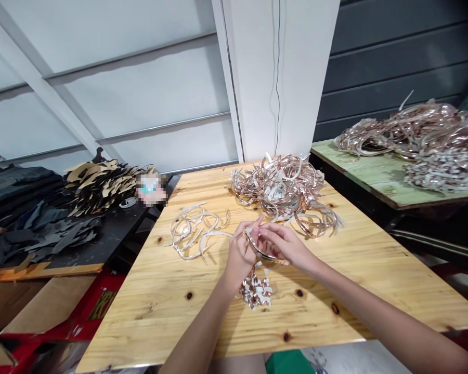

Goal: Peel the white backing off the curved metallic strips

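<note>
Two pinches: left hand and right hand grip a glossy curved strip

Pine tabletop leaves passage beyond the right hand; a tangled strip pile blocks straight ahead.

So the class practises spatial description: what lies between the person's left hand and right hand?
In the head view, a curved shiny strip lies between the left hand and right hand.

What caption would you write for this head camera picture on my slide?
Left hand and right hand hold a shiny strip over a wooden table beside a tangled pile.
</note>
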The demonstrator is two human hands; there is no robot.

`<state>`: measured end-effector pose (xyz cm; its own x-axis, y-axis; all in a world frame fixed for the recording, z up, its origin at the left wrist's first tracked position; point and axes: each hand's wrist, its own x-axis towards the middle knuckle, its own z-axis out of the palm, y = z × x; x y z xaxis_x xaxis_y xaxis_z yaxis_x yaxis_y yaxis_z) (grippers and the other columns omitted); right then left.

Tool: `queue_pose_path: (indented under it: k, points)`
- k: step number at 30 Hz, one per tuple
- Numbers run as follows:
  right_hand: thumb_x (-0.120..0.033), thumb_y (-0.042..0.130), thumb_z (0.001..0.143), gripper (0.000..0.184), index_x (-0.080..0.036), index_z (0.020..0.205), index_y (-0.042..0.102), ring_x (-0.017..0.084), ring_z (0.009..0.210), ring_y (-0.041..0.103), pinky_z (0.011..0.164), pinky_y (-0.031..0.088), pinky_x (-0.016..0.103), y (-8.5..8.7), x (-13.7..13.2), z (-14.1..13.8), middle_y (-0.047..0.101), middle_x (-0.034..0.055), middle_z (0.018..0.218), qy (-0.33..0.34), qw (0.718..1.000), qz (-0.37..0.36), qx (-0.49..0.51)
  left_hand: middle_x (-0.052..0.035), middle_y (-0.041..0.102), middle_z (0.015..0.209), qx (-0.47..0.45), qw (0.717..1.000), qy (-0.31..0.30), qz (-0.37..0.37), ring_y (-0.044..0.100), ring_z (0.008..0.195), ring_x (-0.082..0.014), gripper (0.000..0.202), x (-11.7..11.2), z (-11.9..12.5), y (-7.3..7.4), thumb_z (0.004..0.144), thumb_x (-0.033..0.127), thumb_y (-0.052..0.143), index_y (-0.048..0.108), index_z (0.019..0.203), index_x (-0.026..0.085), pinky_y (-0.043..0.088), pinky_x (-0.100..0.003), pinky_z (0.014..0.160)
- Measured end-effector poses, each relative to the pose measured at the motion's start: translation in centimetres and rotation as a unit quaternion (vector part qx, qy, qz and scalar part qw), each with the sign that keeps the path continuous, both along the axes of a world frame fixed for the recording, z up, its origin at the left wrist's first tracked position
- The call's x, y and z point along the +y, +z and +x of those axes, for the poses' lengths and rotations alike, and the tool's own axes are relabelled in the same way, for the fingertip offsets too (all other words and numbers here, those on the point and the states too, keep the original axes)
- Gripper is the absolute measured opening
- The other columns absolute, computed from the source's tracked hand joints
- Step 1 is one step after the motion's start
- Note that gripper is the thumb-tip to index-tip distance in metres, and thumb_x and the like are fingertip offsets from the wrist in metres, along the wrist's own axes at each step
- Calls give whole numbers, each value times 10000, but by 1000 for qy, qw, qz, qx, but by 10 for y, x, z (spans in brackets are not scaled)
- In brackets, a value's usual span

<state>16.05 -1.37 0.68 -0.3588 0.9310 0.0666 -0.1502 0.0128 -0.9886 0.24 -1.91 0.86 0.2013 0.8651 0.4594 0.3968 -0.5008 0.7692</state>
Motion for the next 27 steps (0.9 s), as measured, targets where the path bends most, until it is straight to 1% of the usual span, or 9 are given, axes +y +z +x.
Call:
queue_pose_path:
  k: [2, 4, 7, 9, 13, 16, 21, 25, 27]
  points:
    - [-538, 637, 895, 343, -195, 893, 631, 106, 423, 526, 376, 372, 220, 2, 0, 0, 685, 11, 736, -18, 1000, 6, -6, -93, 670, 1038, -12, 1000, 4, -1, 669, 942, -188, 439, 0, 0, 1, 1066, 411, 409, 686, 1320, 186, 548, -312, 883]
    - [-557, 670, 866, 363, -197, 898, 642, 113, 415, 537, 366, 382, 222, 4, 0, 1, 679, 7, 691, -23, 1000, 7, -1, -87, 678, 1019, -20, 1000, 9, -6, 663, 953, -194, 430, 0, 1, 1, 1057, 426, 431, 704, 1292, 192, 542, -323, 902]
    - [-530, 697, 849, 354, -191, 949, 675, 118, 381, 524, 356, 406, 226, 4, 0, 3, 666, -5, 612, -32, 999, 10, 9, -87, 695, 965, -45, 999, 12, -26, 663, 925, -201, 418, 2, 2, -1, 1032, 457, 486, 754, 1194, 179, 547, -329, 889]
    - [-500, 713, 836, 332, -177, 911, 691, 114, 371, 528, 338, 406, 220, 3, 0, 3, 692, 11, 634, -53, 998, 14, 13, -90, 702, 959, -68, 996, -1, -53, 673, 884, -195, 416, 3, 3, -1, 1013, 472, 521, 774, 1135, 165, 555, -312, 844]
    - [-418, 732, 812, 262, -159, 850, 715, 150, 479, 648, 338, 419, 199, 1, 0, 4, 756, 61, 753, -82, 996, 11, 29, -88, 712, 985, -97, 991, -25, -94, 676, 848, -183, 437, 3, 7, 0, 994, 499, 547, 767, 1165, 163, 554, -280, 784]
    - [-377, 707, 814, 224, -158, 848, 736, 182, 535, 693, 323, 424, 197, 3, -1, 4, 770, 75, 771, -82, 996, -5, 32, -81, 712, 981, -112, 987, -34, -108, 665, 820, -177, 456, 3, 7, 0, 995, 516, 533, 769, 1173, 169, 555, -275, 743]
    - [-418, 700, 840, 272, -158, 889, 765, 206, 618, 737, 325, 425, 188, 5, -1, 7, 788, 96, 852, -72, 997, -3, 22, -88, 704, 1041, -94, 991, -28, -89, 674, 952, -194, 416, 4, 4, -2, 1008, 477, 529, 766, 1192, 190, 546, -296, 887]
    - [-420, 727, 822, 269, -155, 848, 764, 191, 577, 724, 331, 409, 177, 3, 1, 7, 764, 71, 737, -81, 996, -11, 25, -93, 698, 1094, -95, 988, -36, -114, 687, 892, -181, 437, 3, 5, -4, 1006, 485, 529, 725, 1265, 193, 565, -288, 819]
    - [-399, 722, 815, 250, -154, 837, 765, 185, 558, 717, 334, 407, 175, 1, 2, 6, 753, 58, 694, -91, 995, -19, 30, -92, 700, 1084, -88, 989, -33, -111, 684, 891, -182, 439, 3, 5, -4, 1013, 481, 513, 719, 1274, 195, 561, -289, 812]
